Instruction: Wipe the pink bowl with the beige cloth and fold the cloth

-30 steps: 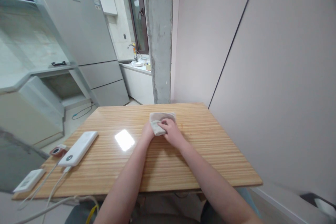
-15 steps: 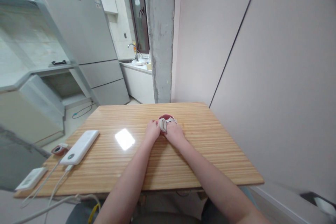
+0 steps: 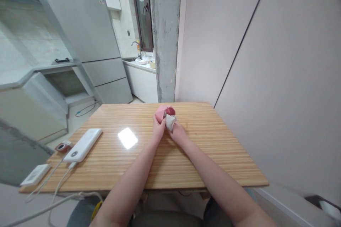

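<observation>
Both my hands meet at the far middle of the wooden table (image 3: 207, 156). Between them is a small rolled sock bundle (image 3: 165, 116), beige outside with pink showing where it is turned open. My left hand (image 3: 159, 130) grips the pink side of the bundle. My right hand (image 3: 178, 134) grips the beige part beside it. The bundle is lifted slightly off the table top, between the fingertips.
A white power bank (image 3: 83, 145) lies at the table's left with cables running off the front edge. A small red device (image 3: 63, 147) and a white flat device (image 3: 35, 174) sit at the left corner. Fridge and concrete pillar stand beyond; wall on the right.
The flat beige fabric has been rolled into a ball and its cuff turned over, exposing pink. Both hands moved slightly farther away and lifted the bundle.
</observation>
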